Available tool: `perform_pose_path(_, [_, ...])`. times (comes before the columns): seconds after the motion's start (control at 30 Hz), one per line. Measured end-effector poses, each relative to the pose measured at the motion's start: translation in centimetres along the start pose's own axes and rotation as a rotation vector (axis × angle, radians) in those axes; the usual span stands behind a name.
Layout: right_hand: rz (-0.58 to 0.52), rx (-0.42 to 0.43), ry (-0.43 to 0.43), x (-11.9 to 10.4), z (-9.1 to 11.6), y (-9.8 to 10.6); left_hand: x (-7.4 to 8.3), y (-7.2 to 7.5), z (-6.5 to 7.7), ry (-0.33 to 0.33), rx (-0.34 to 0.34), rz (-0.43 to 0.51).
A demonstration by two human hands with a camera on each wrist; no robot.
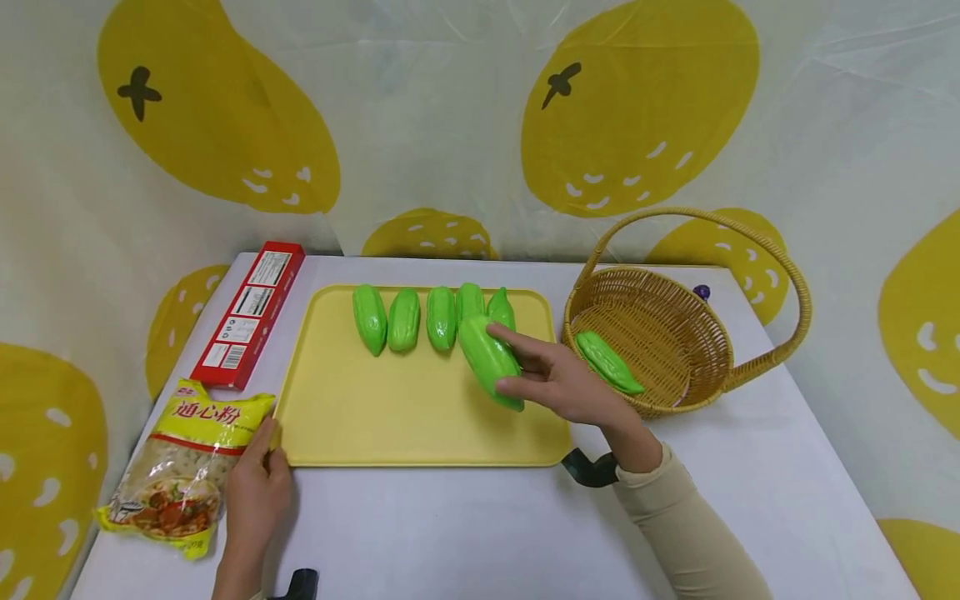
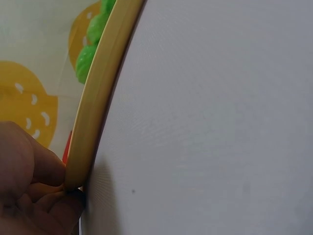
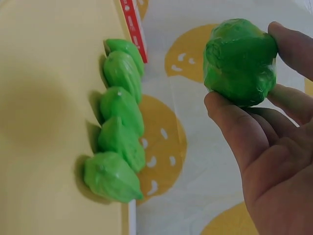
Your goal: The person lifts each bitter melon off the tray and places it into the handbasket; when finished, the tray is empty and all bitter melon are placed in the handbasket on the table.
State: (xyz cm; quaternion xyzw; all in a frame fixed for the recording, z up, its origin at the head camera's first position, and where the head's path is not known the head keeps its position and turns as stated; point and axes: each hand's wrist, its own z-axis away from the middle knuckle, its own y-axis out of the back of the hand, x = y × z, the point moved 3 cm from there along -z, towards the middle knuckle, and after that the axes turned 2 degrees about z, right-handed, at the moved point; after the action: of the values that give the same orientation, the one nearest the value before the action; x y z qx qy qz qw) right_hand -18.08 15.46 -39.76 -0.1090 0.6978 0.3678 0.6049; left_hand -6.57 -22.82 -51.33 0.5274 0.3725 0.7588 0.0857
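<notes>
My right hand holds a green ridged gourd between thumb and fingers, raised above the right part of a yellow tray. In the right wrist view the fingertips grip one gourd by its sides. Several similar gourds lie in a row along the tray's far side. My left hand pinches the tray's near left corner, thumb and fingers on the rim in the left wrist view. Another green gourd lies inside a wicker basket to the right.
A red box lies left of the tray. Nearer, a yellow-topped bag of pasta lies beside my left hand. The basket's tall handle arches over it. A small purple thing shows behind the basket. A printed cloth hangs behind the table.
</notes>
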Motion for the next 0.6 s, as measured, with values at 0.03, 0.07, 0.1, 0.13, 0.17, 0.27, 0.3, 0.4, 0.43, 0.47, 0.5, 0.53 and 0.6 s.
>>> perform_pose_path(0.03, [0.005, 0.004, -0.001, 0.0, 0.1, 0.3, 0.0, 0.0, 0.0, 0.000, -0.001, 0.001])
perform_pose_path(0.07, [0.012, 0.010, 0.000, 0.0, 0.3, 0.6, 0.0, 0.0, 0.0, -0.001, -0.001, 0.002])
perform_pose_path(0.1, [0.018, 0.015, 0.000, 0.0, 0.4, 0.9, 0.0, 0.0, 0.0, -0.003, 0.002, 0.003])
perform_pose_path(0.13, [0.028, 0.021, 0.006, 0.0, 0.6, 1.2, -0.1, 0.0, 0.0, -0.006, 0.002, 0.005])
perform_pose_path(0.17, [0.034, 0.024, 0.011, 0.0, 0.7, 1.5, -0.1, 0.0, 0.0, -0.011, 0.004, 0.006])
perform_pose_path(0.27, [0.034, 0.027, 0.030, 0.1, 1.0, 2.4, -0.1, 0.1, 0.1, -0.023, 0.009, 0.009])
perform_pose_path(0.3, [0.035, 0.030, 0.031, 0.2, 1.2, 2.7, -0.1, 0.1, 0.1, -0.027, 0.010, 0.009])
perform_pose_path(0.4, [0.011, 0.035, 0.017, 0.3, 1.5, 3.6, -0.1, 0.1, 0.1, -0.029, 0.011, 0.011])
perform_pose_path(0.43, [0.008, 0.038, 0.009, 0.3, 1.7, 3.9, -0.1, 0.1, 0.1, -0.031, 0.013, 0.013])
perform_pose_path(0.47, [0.011, 0.043, 0.002, 0.3, 1.8, 4.2, -0.1, 0.1, 0.1, -0.031, 0.013, 0.014])
perform_pose_path(0.5, [0.020, 0.049, -0.001, 0.4, 1.9, 4.5, -0.1, 0.1, 0.1, -0.032, 0.013, 0.014])
perform_pose_path(0.53, [0.021, 0.053, 0.001, 0.4, 2.0, 4.7, 0.0, 0.1, 0.2, -0.031, 0.013, 0.015])
perform_pose_path(0.6, [0.033, 0.060, 0.011, 0.5, 2.2, 5.3, 0.0, 0.1, 0.2, -0.030, 0.014, 0.018])
